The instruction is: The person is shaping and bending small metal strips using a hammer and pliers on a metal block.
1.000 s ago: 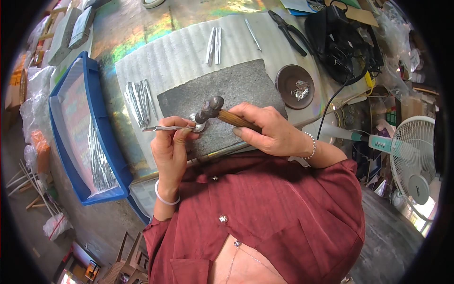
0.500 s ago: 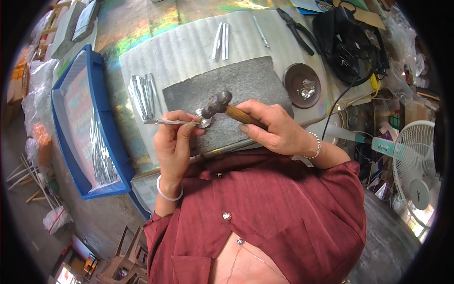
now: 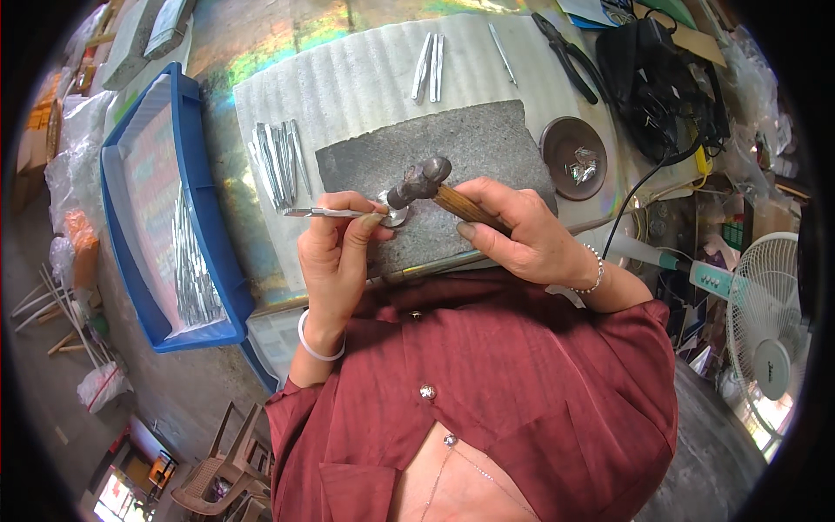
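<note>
My left hand (image 3: 335, 248) pinches a slim silver metal strip (image 3: 323, 212) between thumb and fingers. The strip's right end lies at a small shiny round metal piece (image 3: 396, 217) on a grey stone slab (image 3: 470, 130). In my right hand (image 3: 526, 230) is a hammer (image 3: 465, 206), gripped by its wooden handle close to the head. The dark rounded hammer head (image 3: 422, 181) is over the round metal piece and partly hides it; whether they touch I cannot tell.
White foam sheeting (image 3: 348, 87) lies under the slab. Silver strips (image 3: 278, 165) are grouped at the left, others (image 3: 428, 68) behind. A blue tray (image 3: 193, 113) holds more strips. At the right are a brown bowl (image 3: 557, 161) with silver bits, pliers (image 3: 570, 61) and a fan (image 3: 770, 304).
The whole view has shifted, so the bench appears slightly further right and higher. Both hands keep their holds, and the hammer head stays over the round metal piece.
</note>
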### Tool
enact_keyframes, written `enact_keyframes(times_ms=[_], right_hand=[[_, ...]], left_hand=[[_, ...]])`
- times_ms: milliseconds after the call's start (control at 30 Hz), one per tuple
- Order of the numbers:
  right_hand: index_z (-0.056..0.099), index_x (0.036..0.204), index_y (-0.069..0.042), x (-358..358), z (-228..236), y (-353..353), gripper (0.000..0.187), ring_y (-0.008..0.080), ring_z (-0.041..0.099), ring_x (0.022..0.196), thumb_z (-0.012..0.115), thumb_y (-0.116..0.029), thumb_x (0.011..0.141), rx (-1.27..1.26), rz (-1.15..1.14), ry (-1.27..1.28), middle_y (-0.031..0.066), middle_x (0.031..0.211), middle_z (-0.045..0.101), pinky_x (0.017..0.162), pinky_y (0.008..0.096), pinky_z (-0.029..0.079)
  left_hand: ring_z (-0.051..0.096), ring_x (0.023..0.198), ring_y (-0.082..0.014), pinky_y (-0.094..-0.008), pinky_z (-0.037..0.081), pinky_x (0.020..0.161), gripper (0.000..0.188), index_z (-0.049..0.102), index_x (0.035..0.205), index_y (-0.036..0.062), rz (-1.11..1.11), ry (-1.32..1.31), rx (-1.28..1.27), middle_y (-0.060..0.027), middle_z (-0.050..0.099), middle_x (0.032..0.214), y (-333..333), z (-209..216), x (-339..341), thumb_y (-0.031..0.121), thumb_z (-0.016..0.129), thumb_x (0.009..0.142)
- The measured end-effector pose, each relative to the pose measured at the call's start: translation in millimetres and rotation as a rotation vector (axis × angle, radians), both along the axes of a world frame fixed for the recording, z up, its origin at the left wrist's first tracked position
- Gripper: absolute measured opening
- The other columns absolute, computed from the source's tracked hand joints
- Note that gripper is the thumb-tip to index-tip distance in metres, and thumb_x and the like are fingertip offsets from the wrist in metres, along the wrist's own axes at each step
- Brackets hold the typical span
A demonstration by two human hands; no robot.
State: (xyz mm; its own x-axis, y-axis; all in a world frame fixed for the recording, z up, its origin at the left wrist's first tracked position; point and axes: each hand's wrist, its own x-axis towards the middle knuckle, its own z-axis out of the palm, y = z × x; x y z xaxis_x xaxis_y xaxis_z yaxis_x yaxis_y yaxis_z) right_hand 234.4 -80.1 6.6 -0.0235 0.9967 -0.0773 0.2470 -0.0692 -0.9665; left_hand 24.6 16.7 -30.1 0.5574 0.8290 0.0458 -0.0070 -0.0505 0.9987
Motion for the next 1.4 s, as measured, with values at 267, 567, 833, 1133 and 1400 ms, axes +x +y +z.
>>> enact_keyframes(times_ms=[267, 567, 833, 1133, 1400], right_hand=[[0.051, 0.111, 0.001, 0.5, 3.9, 0.8, 0.028, 0.0249, 0.058, 0.062, 0.057, -0.008, 0.086, -0.024, -0.003, 0.014, 0.0149, 0.073, 0.056, 0.059, 0.0336, 0.044], [0.052, 0.111, 0.001, -1.8, 1.8, 2.4, 0.028, 0.0234, 0.058, 0.064, 0.058, -0.008, 0.085, 0.021, -0.015, 0.014, 0.0142, 0.076, 0.058, 0.061, 0.0325, 0.045], [0.059, 0.101, -0.003, -15.8, 38.8, 27.5, 0.023, 0.0219, 0.060, 0.062, 0.066, -0.009, 0.080, 0.175, 0.136, 0.038, 0.0097, 0.075, 0.060, 0.057, 0.0312, 0.046], [0.059, 0.096, -0.005, -39.0, 33.3, 48.4, 0.027, 0.0268, 0.062, 0.069, 0.069, -0.004, 0.070, 0.572, 0.249, -0.169, 0.0090, 0.080, 0.059, 0.055, 0.0321, 0.049], [0.051, 0.084, -0.004, -39.8, 28.0, 46.7, 0.011, 0.0256, 0.060, 0.064, 0.056, -0.013, 0.081, 0.773, 0.202, -0.375, 0.0083, 0.073, 0.054, 0.051, 0.0325, 0.049]], left_hand=[[0.063, 0.071, -0.0129, -0.0225, 0.052, 0.063, 0.007, 0.054, 0.097, -0.0036, -0.009, 0.095, 0.118, -0.0091, 0.062, 0.088, -0.8, 3.1, 1.2, -0.003, 0.053, 0.090], [0.064, 0.067, -0.0201, -0.0276, 0.051, 0.060, 0.011, 0.057, 0.091, -0.0010, 0.015, 0.293, 0.459, -0.0118, 0.062, 0.082, -4.8, 9.9, 6.2, -0.008, 0.058, 0.083], [0.064, 0.078, -0.0296, -0.0361, 0.051, 0.061, 0.033, 0.061, 0.097, 0.0007, -0.038, 0.522, 0.997, -0.0134, 0.063, 0.091, -9.2, 5.3, -0.1, -0.009, 0.060, 0.065], [0.063, 0.084, -0.0338, -0.0367, 0.051, 0.069, 0.031, 0.059, 0.102, 0.0027, -0.173, 0.287, 0.336, -0.0141, 0.059, 0.101, -5.7, 10.7, -1.6, 0.012, 0.066, 0.073], [0.062, 0.083, -0.0345, -0.0362, 0.049, 0.072, 0.023, 0.062, 0.098, -0.0016, -0.106, 0.216, 0.181, -0.0179, 0.063, 0.094, -11.6, -37.7, 14.3, 0.008, 0.064, 0.078]])
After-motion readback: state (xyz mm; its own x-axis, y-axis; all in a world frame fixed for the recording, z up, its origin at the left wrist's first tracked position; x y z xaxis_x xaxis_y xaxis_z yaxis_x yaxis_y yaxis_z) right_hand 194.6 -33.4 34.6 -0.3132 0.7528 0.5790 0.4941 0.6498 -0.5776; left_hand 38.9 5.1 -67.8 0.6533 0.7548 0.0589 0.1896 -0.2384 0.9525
